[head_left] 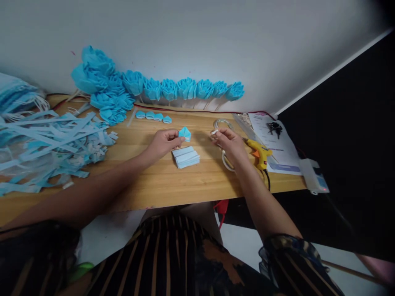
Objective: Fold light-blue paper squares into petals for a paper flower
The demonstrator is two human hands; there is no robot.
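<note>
My left hand (165, 143) pinches a folded blue petal (185, 133) by its lower left edge, above the wooden table. A short pale strip shows at the petal's base. My right hand (230, 142) is closed on a small white piece (214, 132) held between thumb and fingertips, apart from the petal. Just below the petal lies a stack of pale blue folded fabric strips (186, 157). Several finished folded petals (153, 116) sit in a row farther back. Partly behind my right hand are a clear ring-shaped roll (224, 121) and a white ring (226, 162).
A yellow glue gun (261, 154) lies right of my right hand, its cord trailing over the front edge. Beyond are papers (277, 144) with keys (274, 128). Blue fabric flowers (169, 89) on sticks line the wall. Cut strips (52, 142) heap at left.
</note>
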